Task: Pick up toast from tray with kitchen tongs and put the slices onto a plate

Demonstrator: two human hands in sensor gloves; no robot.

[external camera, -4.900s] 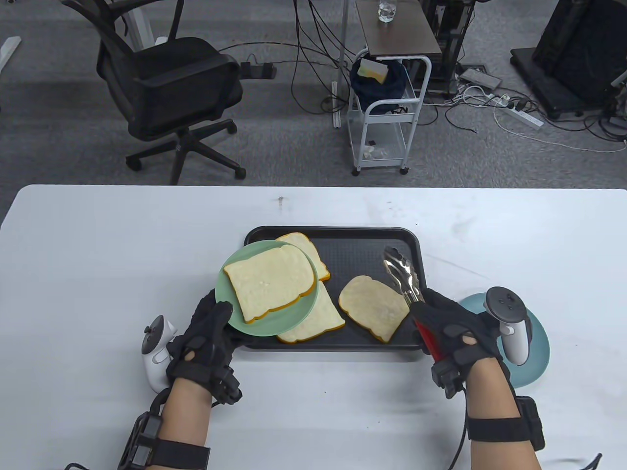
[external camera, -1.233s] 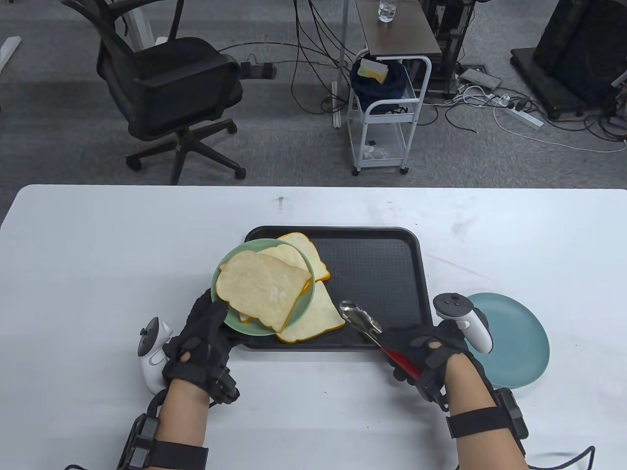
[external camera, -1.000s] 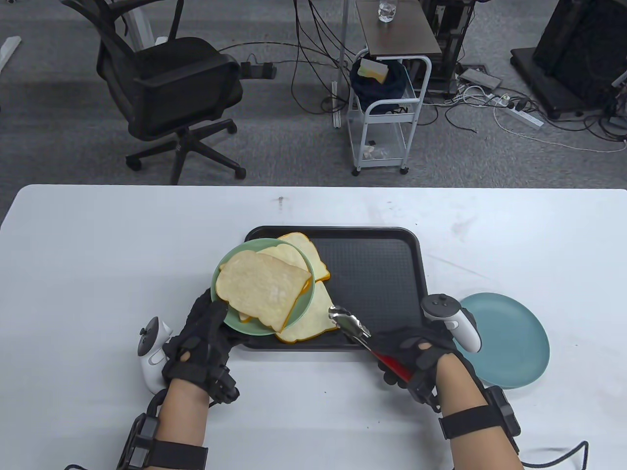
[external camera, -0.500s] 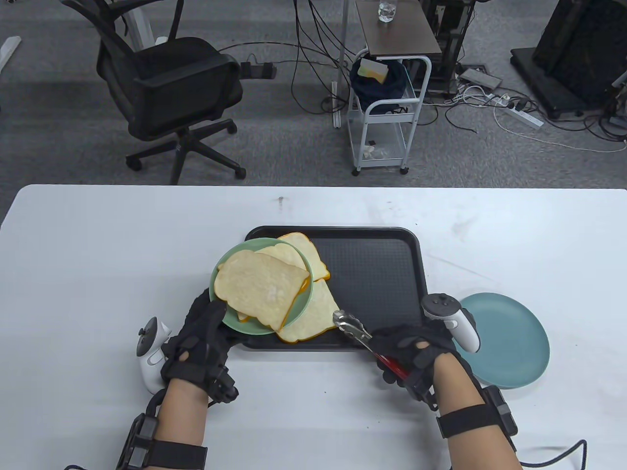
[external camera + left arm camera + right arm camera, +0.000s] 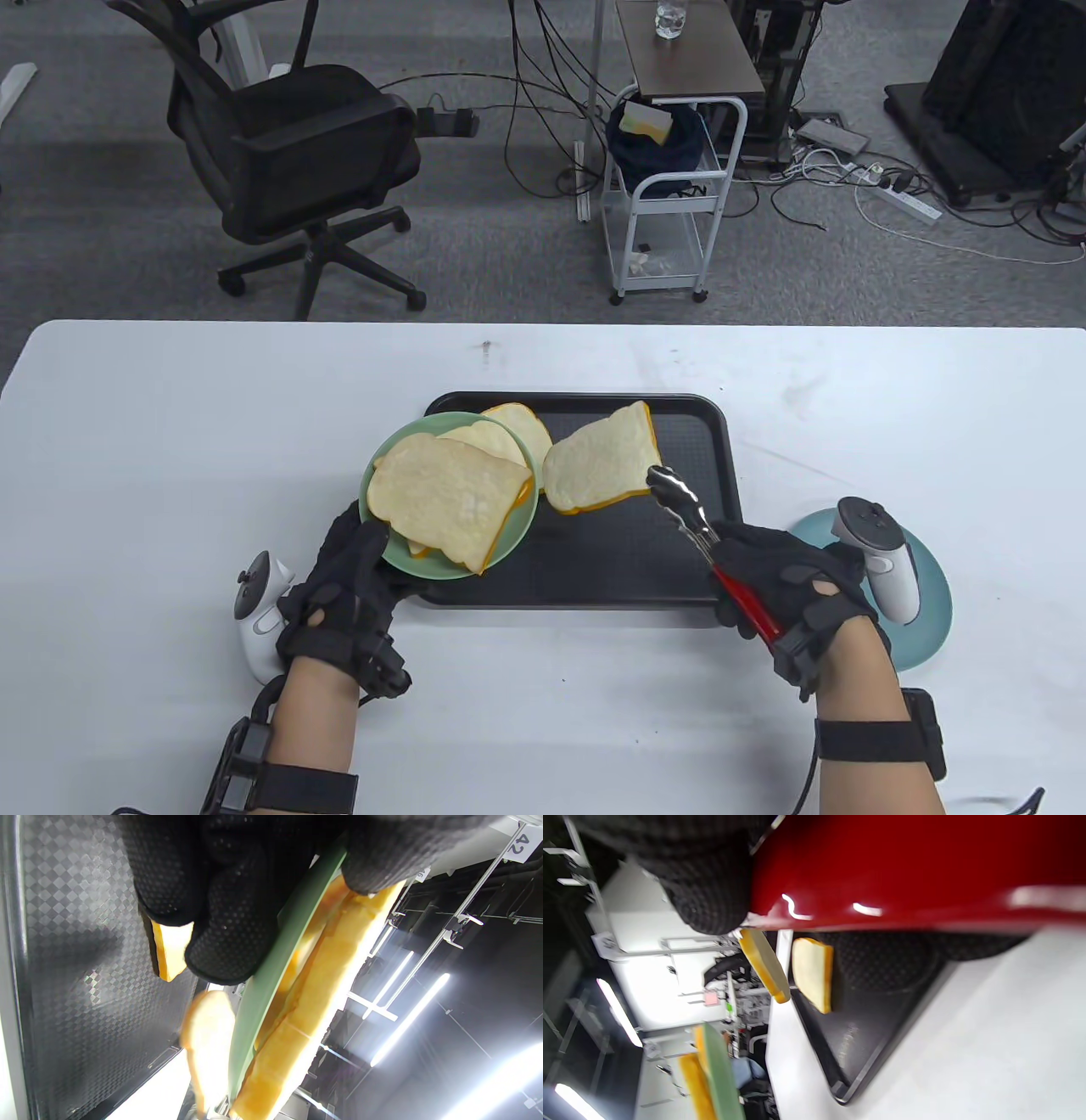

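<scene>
My left hand grips the near rim of a green plate and holds it tilted over the left end of the black tray. Two toast slices lie stacked on the plate. My right hand grips the red-handled tongs. Their metal tips pinch a third slice, which hangs above the middle of the tray. A fourth slice lies on the tray, partly hidden behind the plate. In the left wrist view, my fingers clamp the plate edge.
A blue plate sits on the white table to the right of the tray, partly under my right hand. Beyond the far table edge are an office chair and a small white cart.
The tongs closed on the slice at the tray's near edge and lifted it up and away, over the tray's middle. Earlier, a second slice joined the green plate. The left hand barely moved.
</scene>
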